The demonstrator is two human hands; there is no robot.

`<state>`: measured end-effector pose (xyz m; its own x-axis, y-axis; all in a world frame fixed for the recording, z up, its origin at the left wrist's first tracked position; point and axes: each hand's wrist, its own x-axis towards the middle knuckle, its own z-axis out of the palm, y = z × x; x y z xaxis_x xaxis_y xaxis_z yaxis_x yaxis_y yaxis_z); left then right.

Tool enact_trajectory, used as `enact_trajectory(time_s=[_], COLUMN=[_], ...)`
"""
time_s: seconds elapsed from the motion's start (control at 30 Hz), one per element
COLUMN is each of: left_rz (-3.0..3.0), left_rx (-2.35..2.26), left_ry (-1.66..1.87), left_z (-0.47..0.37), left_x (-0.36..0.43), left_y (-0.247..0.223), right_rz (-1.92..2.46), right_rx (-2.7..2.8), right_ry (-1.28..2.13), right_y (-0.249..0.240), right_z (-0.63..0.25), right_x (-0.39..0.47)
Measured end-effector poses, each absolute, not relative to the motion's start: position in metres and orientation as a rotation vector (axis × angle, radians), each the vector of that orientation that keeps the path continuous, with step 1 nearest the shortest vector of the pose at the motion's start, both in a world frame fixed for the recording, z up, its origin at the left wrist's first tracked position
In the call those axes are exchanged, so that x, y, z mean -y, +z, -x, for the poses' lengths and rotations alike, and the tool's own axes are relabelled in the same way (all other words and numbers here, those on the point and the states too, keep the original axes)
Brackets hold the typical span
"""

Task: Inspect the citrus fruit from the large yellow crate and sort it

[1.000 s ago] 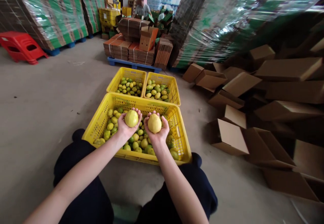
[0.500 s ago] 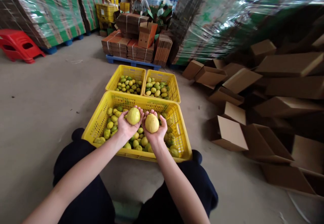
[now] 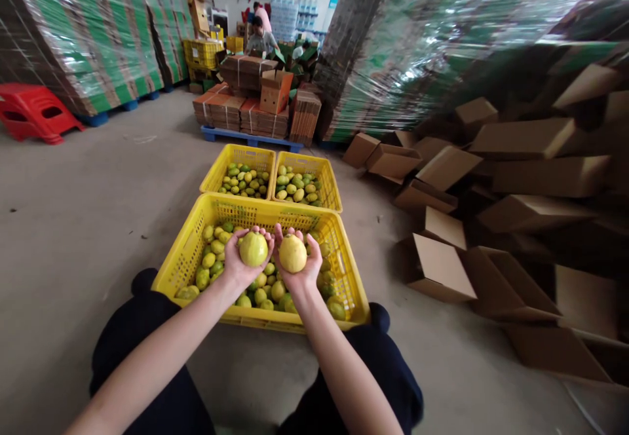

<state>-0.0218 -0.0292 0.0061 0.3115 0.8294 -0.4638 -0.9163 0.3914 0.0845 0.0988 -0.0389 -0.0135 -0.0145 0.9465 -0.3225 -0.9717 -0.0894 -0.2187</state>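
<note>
While both palms face upward above the large yellow crate [image 3: 350, 261], each hand supports one fruit. Left hand [image 3: 238, 263]: fingers cupped around a greenish-yellow fruit [image 3: 253, 249], thumb along its outer side, fingertips showing past its far edge. Right hand [image 3: 303, 268]: same grip on a paler yellow fruit [image 3: 293, 254], thumb on the outer side, fingers curled under and beyond. Hands are side by side; whether their fingertips touch, cannot tell. The two held fruits sit at similar height and are apart from each other. Below them, the crate contains loose fruit [image 3: 264, 296], mixed yellow and green, partly hidden by the hands and forearms. Just beyond its far rim stand two more yellow crates, a left one [image 3: 212, 174] and a right one [image 3: 333, 186], both with similar fruit inside. Farther back, stacked flattened cartons [image 3: 221, 111] rest on a blue pallet [image 3: 251, 139]. Open cardboard boxes [image 3: 445, 266] lie jumbled on the floor to the right; a red stool [image 3: 34, 109] stands well apart at far left.
</note>
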Motion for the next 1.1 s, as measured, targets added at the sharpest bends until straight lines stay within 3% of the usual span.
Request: enact_trajectory(time_s=[0.73, 0.97, 1.1], left_rz=[0.244, 0.089, -0.332], left_rx=[-0.556, -0.719, -0.942], left_ry=[1.229, 1.308, 0.861], left_z=[0.020, 0.068, 0.076], left_x=[0.030, 0.008, 0.031], left_y=[-0.010, -0.019, -0.035], right_rz=[0.543, 0.519, 0.479], right_rx=[-0.145, -0.185, -0.162], right_ry=[1.639, 1.452, 1.397], right_y=[-0.033, -0.011, 0.010], right_z=[-0.084, -0.148, -0.186], right_x=[0.035, 0.035, 0.053])
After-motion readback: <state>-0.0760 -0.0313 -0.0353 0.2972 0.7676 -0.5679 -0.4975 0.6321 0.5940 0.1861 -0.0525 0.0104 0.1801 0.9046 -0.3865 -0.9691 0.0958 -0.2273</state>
